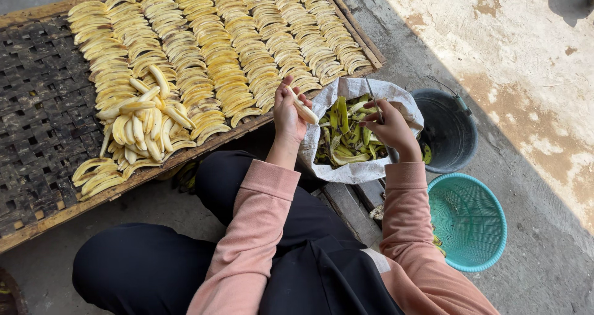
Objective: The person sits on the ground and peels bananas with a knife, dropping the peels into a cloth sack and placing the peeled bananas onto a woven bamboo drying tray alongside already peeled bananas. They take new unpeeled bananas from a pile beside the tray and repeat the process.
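Your left hand (287, 113) is wrapped around a peeled banana (302, 109), fingers curled over it, its pale tip poking out toward the sack. Your right hand (391, 129) is closed on a thin knife (374, 100); the blade points up and away, and the handle is buried in your grip, so you can't make out its shape. Both hands hover over the white sack (346, 170), which sits open and stuffed with green and yellow banana peels (344, 132); how deep that heap goes, you cannot tell.

Ahead of you, the woven bamboo tray (37, 123) carries tight rows of banana slices (247, 43), and a loose pile of whole peeled bananas (145, 126) lies on its near part. The tray runs off the top and left edges.

To your right, a dark bucket (447, 129) stands just beside the sack, its inside lost in shadow. Nearer you, a teal plastic basket (468, 221) sits partly behind your pink sleeve (408, 228), so its contents stay hidden.
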Tool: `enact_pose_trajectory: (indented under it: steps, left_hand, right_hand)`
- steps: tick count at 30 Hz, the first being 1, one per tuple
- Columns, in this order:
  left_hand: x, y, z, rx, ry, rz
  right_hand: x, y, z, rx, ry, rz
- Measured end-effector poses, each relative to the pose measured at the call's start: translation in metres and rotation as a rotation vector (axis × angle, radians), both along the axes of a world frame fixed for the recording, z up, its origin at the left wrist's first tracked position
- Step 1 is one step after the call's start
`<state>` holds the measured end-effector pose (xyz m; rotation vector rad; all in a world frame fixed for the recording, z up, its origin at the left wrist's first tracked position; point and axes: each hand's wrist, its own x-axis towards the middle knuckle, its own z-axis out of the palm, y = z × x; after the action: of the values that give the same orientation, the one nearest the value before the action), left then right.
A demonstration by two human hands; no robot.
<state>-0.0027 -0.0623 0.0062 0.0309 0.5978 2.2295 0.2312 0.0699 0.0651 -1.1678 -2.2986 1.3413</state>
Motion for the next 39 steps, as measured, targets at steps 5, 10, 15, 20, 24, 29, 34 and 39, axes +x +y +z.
enact_pose_trajectory:
  steps: [5,10,15,20,24,29,34,39]
  left_hand:
    - [0.002,0.0,0.0,-0.014,-0.001,-0.005]
    - [-0.001,-0.004,0.004,0.001,-0.002,0.005]
    - [0.002,-0.007,0.009,-0.041,0.021,-0.007]
    - [0.005,-0.004,0.012,-0.075,0.011,-0.037]
    - [0.007,-0.004,0.012,-0.049,-0.018,-0.053]
    - [0.014,-0.003,0.015,-0.124,0.119,-0.056]
    - [0.036,-0.001,0.022,-0.192,0.512,-0.336]
    - [0.054,-0.007,0.037,0.031,0.781,-0.493]
  right_hand:
    - [-0.003,-0.004,-0.005,0.369,-0.121,0.093]
    - [0.01,-0.004,-0.015,0.574,-0.267,-0.072]
    - [0.032,0.001,0.01,0.193,0.013,0.014]
    - [0.049,-0.005,0.032,-0.542,0.809,0.196]
    - [0.016,0.005,0.028,0.313,0.129,0.019]
    - [0.012,-0.008,0.044,-0.057,0.341,-0.024]
    - [0.009,-0.032,0.062,-0.513,0.631,0.091]
    - [0.0,-0.048,0.071,-0.52,0.579,0.137]
